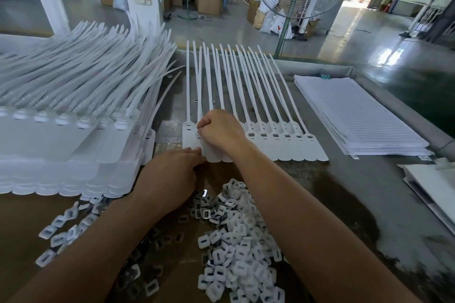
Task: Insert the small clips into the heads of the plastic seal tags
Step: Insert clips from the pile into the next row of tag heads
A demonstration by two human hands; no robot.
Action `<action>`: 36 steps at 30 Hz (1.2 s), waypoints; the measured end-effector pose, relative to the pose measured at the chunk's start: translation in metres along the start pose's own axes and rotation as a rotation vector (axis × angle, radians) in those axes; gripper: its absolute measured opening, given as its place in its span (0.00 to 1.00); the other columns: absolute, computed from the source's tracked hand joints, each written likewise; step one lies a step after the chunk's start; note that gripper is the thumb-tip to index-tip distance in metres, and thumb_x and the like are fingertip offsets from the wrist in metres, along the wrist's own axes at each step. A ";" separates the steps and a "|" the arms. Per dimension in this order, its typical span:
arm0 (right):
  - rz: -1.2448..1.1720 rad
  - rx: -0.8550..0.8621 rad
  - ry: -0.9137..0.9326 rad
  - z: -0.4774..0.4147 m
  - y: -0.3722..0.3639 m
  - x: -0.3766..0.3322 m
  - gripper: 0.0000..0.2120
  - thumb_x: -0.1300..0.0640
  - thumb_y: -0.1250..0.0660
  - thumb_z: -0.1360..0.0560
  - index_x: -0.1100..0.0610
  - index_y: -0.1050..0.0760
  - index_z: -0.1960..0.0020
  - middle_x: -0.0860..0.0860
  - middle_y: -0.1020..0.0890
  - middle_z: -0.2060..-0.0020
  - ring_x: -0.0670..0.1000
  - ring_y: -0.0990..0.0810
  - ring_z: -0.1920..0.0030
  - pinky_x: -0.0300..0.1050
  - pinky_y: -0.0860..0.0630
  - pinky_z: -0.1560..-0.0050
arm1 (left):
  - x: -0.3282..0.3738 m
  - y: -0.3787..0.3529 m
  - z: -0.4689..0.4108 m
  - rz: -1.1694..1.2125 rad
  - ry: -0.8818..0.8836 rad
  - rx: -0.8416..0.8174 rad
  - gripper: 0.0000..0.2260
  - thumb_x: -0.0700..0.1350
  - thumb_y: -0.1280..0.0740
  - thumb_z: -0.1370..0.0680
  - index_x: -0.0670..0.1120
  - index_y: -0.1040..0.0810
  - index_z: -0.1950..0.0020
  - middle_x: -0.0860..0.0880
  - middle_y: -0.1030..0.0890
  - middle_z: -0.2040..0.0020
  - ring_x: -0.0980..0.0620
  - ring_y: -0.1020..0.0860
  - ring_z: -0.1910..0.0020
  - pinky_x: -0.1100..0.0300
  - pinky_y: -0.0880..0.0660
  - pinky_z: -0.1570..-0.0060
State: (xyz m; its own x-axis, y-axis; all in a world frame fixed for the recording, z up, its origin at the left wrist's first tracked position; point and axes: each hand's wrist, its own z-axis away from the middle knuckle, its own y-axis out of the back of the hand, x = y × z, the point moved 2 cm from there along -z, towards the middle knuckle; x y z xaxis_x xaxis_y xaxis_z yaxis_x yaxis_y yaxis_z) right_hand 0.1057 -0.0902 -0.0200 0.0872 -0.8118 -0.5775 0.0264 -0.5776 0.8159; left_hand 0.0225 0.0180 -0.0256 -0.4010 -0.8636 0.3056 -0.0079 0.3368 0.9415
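A row of seal tags (275,140) is lying flat in the middle of the worktop (344,192), flags pointing to the near edge and straps fanning out toward the far edge. The right hand (220,131) is sitting over the left end of that row with its fingers curled tight, thumb and forefinger pinching at the head of the second seal tag (209,155) — whether a clip is lying under the fingertips I cannot tell. The left hand (170,176) is reaching in from the near side, fingers fairly straight and pressing on the flags at the row's left end, gripping nothing. A heap of small clips (236,241) is spreading along the near edge between and beneath both forearms, with a few strays toward the near-left corner. A tall stack of tags (61,135) is filling the left side, and lined sheets (357,118) are resting by the right edge.
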 end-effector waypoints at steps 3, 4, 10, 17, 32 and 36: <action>0.008 -0.019 -0.013 -0.002 0.001 -0.001 0.11 0.59 0.38 0.25 0.57 0.21 0.47 0.52 0.20 0.46 0.53 0.23 0.46 0.45 0.29 0.54 | 0.000 0.000 0.000 0.006 -0.007 0.008 0.21 0.39 0.44 0.22 0.55 0.33 0.31 0.58 0.36 0.29 0.59 0.38 0.30 0.62 0.43 0.33; 0.006 -0.026 -0.016 -0.003 0.002 -0.001 0.10 0.60 0.38 0.26 0.57 0.21 0.47 0.52 0.19 0.47 0.53 0.23 0.46 0.45 0.29 0.54 | 0.000 0.000 0.000 0.008 -0.008 0.012 0.21 0.39 0.44 0.23 0.55 0.33 0.32 0.58 0.36 0.29 0.59 0.38 0.30 0.62 0.43 0.33; 0.002 0.001 -0.026 -0.005 0.005 -0.003 0.08 0.60 0.36 0.26 0.58 0.22 0.48 0.52 0.20 0.49 0.51 0.24 0.51 0.44 0.30 0.56 | -0.001 0.000 0.000 0.005 -0.006 0.031 0.20 0.40 0.44 0.22 0.55 0.32 0.32 0.57 0.35 0.30 0.59 0.37 0.31 0.63 0.41 0.34; -0.044 -0.039 -0.133 -0.016 0.007 -0.002 0.09 0.61 0.35 0.27 0.58 0.21 0.48 0.51 0.19 0.51 0.50 0.23 0.54 0.43 0.26 0.56 | 0.003 0.002 0.002 0.018 -0.004 0.043 0.20 0.39 0.43 0.23 0.54 0.29 0.34 0.57 0.30 0.32 0.56 0.31 0.35 0.62 0.35 0.38; -0.154 -0.166 0.079 0.018 0.030 0.004 0.09 0.60 0.32 0.27 0.57 0.21 0.47 0.48 0.20 0.49 0.45 0.24 0.50 0.35 0.30 0.52 | 0.004 0.004 0.002 0.012 0.030 0.020 0.20 0.39 0.44 0.24 0.54 0.28 0.35 0.57 0.31 0.31 0.54 0.31 0.34 0.60 0.34 0.38; -0.081 -0.205 0.135 0.047 0.051 0.012 0.03 0.59 0.30 0.28 0.53 0.20 0.55 0.40 0.21 0.62 0.37 0.24 0.61 0.28 0.30 0.61 | 0.003 0.004 0.002 0.013 0.056 0.000 0.21 0.39 0.44 0.24 0.54 0.30 0.33 0.57 0.31 0.31 0.54 0.31 0.34 0.59 0.34 0.38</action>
State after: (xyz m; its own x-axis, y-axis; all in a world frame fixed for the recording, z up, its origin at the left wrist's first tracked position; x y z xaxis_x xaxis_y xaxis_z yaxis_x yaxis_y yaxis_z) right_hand 0.0611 -0.1335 0.0127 0.2082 -0.7365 -0.6436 0.2391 -0.5997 0.7637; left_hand 0.0197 0.0172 -0.0208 -0.3495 -0.8787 0.3251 -0.0031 0.3481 0.9375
